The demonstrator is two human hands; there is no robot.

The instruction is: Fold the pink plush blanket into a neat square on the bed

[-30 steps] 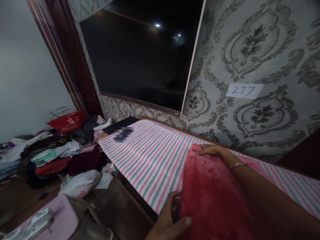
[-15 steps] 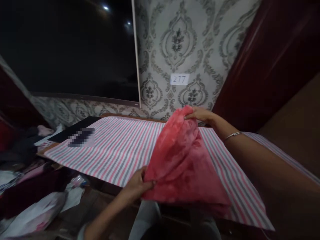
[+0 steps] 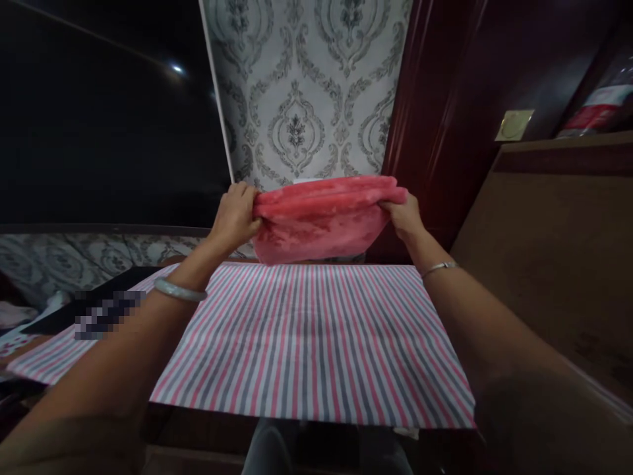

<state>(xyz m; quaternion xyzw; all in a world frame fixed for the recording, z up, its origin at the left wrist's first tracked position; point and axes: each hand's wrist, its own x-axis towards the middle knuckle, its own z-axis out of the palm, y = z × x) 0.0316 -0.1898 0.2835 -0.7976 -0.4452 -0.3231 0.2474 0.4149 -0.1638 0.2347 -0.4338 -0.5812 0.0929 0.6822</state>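
"Since both grips are closed, what do they hold?"

"The left hand point(image 3: 237, 214) and right hand point(image 3: 404, 214) each clasp one end of a folded, plush-looking red fabric point(image 3: 321, 224), near the far edge of the striped cloth point(image 3: 316, 349)."

"That cloth's surface?"

"Flat, lightly creased."

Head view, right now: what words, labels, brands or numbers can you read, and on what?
None can be read.
Bottle label, far right: red and white, too blurred.
White slip behind the red cloth: only a sliver shows, no legible writing.
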